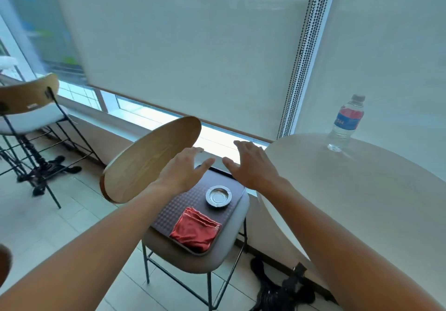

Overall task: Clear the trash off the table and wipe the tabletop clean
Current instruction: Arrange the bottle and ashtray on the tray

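A dark checkered tray (185,204) lies on the seat of a stool (193,260) below me. On the tray sit a folded red cloth (196,229) and a round metal ashtray (218,196). My left hand (187,169) and my right hand (248,163) hover above the tray's far end with fingers spread, holding nothing and touching nothing. To the right stands the round white table (350,202), with a plastic water bottle (345,123) upright near its far edge.
The stool's wooden backrest (149,161) tilts up to the left of my left arm. A second stool (29,112) stands at far left. A window with roller blinds and a bead chain (301,57) lies ahead. The table's black base (284,286) sits on the tiled floor.
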Available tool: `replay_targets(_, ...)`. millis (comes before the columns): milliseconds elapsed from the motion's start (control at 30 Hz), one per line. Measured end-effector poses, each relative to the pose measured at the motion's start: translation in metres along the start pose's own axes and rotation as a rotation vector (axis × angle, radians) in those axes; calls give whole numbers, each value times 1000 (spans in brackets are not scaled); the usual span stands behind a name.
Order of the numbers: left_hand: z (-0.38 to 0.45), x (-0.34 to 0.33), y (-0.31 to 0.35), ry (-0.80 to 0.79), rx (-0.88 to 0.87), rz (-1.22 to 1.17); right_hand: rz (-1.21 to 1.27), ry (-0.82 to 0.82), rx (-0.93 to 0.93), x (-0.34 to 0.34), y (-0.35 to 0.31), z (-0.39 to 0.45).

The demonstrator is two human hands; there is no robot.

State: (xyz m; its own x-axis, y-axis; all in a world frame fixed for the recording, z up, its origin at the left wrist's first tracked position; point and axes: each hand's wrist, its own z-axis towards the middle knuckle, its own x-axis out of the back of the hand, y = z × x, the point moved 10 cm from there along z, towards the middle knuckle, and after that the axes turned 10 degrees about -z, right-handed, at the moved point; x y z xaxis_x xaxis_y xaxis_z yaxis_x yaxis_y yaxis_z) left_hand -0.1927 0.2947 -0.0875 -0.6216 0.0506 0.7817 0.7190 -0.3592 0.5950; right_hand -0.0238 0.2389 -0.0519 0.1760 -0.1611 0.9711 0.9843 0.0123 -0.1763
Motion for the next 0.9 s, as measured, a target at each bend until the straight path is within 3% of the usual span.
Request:
replay_targets(367, 47, -25, -78, -94, 58, -55, 19, -92, -83, -84, -35, 52)
replay_targets(900, 112, -171, -198, -427, 183, -130, 113, -337, -429, -265, 36, 95)
